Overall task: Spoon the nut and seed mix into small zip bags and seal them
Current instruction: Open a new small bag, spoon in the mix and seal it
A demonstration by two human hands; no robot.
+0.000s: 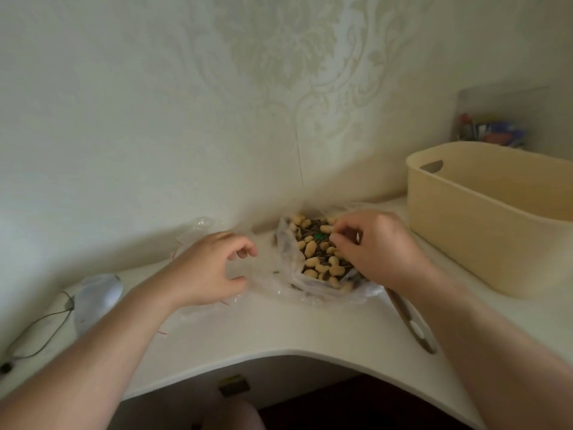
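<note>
Reaching into the open bag of peanuts and sunflower seeds (319,259) by the wall, my right hand (372,246) pinches something small among the nuts. Left of that bag, my left hand (210,268) hovers half-curled, holding nothing, over clear zip bags (198,226), nearest them.

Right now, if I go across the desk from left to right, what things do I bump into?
Black cable → clear plastic cup → left hand → bag of nut and seed mix → right hand → beige plastic tub.
</note>
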